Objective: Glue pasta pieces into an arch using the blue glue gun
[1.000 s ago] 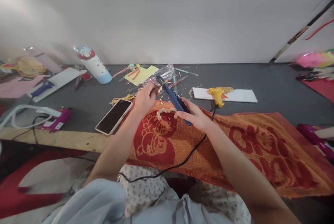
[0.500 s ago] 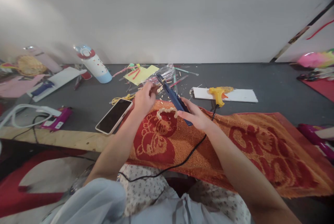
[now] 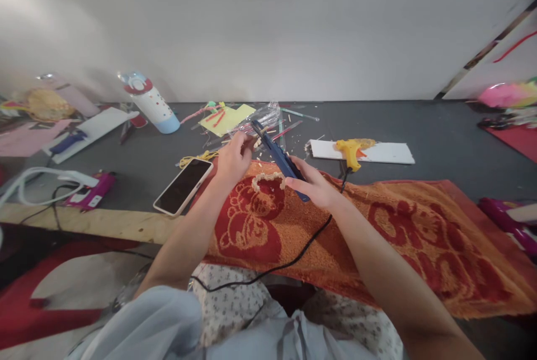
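Note:
My right hand is wrapped round a long blue hand tool with a dark far end. The tool tilts up and away to the left, and its exact kind does not show. My left hand is closed in a pinch beside the tool's far end. Small pale bits show near its fingertips, but what they hold is too small to make out. Below the tool, a curved row of cream-coloured pieces lies on the orange and red towel.
A yellow glue gun rests on a white board, its black cord crossing the towel. At left are a phone, a water bottle and a purple power strip. Plastic wrap, yellow paper and scraps lie behind my hands.
Almost nothing differs. Both hands and the blue tool stay in nearly the same place, with only a slight shift at the left fingertips and the tool's far end.

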Motion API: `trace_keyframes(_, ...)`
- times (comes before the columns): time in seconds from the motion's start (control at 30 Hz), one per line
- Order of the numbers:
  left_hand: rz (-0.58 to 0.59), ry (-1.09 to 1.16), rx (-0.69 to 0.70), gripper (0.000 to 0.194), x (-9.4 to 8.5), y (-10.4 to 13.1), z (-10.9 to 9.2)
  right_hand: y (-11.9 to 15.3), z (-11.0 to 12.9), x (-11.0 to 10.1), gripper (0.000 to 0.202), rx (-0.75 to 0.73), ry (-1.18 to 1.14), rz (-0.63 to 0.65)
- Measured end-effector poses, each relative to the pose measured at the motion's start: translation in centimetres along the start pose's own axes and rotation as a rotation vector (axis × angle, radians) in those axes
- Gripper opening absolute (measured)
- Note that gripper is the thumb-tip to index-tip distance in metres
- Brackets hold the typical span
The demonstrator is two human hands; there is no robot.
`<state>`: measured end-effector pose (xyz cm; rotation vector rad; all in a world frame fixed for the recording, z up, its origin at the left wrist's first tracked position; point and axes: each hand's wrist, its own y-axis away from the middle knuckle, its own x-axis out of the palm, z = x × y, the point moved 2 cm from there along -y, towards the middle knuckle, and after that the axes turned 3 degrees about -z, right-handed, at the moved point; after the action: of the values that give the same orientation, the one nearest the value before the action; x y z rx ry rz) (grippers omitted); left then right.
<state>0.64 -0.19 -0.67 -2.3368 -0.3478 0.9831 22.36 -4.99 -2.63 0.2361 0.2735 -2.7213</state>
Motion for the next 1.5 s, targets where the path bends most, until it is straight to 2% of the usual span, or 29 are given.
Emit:
trace_keyframes(0.33,0.038,-0.005,0.002,0.01,-0.22,-0.25,-0.55,-0.03,0.03,-0.01,0.05,-0.022,-0.025,-0.007)
trace_keyframes(0.67,0.103,0.048,0.049,0.016,-0.44,-0.71,-0.39,-0.04,-0.11,-0.24,0.049,-0.034,-0.046,0.005)
trace_keyframes(1.07,0.088,0.039,0.059,0.017,-0.61,-0.73,-0.63,-0.13,-0.21,-0.26,0.044,-0.071,0.019,0.009)
trace_keyframes(1.5,0.091,-0.095,0.03,0.013,-0.26,-0.62,-0.28,-0.29,-0.8,0.36,0.043,-0.006,0.01,-0.03)
